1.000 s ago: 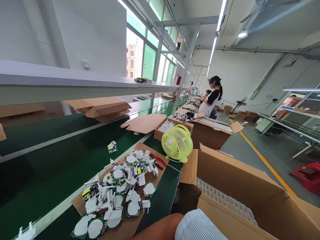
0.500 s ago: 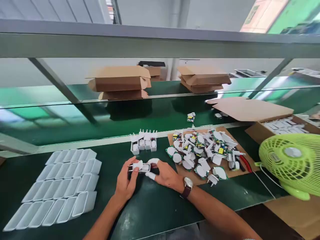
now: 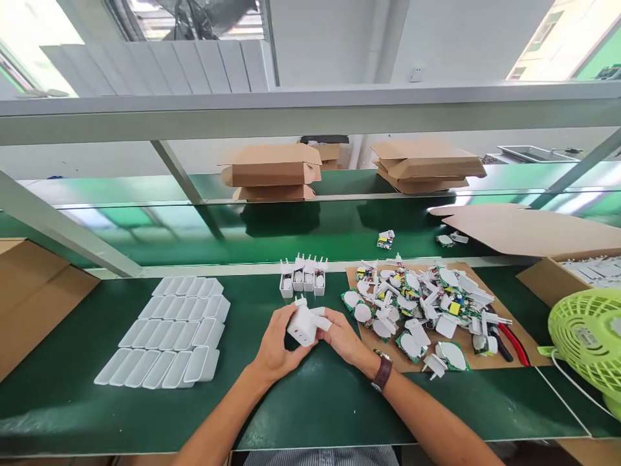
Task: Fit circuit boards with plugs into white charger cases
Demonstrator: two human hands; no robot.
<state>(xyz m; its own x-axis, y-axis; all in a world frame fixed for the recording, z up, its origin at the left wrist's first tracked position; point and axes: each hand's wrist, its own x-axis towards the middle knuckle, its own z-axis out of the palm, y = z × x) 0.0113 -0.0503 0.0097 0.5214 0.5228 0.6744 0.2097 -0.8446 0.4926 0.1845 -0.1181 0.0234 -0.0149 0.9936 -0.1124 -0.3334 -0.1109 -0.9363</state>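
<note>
My left hand (image 3: 277,346) is closed around a white plug-in charger (image 3: 303,325), tilted, with its prongs pointing up and small port openings on its lower face. My right hand (image 3: 341,336), with white finger covers on its fingertips and a watch at the wrist, grips the charger's right side. Just beyond my hands stands a short row of open white charger cases (image 3: 303,282) with parts in them, their prongs upward. To the right, a heap of circuit boards with white pieces (image 3: 412,304) lies on a cardboard sheet (image 3: 521,323).
Rows of white rectangular cases (image 3: 167,336) lie on the green table at left. Red-handled pliers (image 3: 514,343) rest at the heap's right edge. A green fan (image 3: 587,343) and an open carton (image 3: 553,275) stand at far right. A metal bar (image 3: 310,116) crosses above.
The charger has been turned in my hands, so its port face now shows toward me. My view has shifted left and up, bringing a cardboard box at left into sight.
</note>
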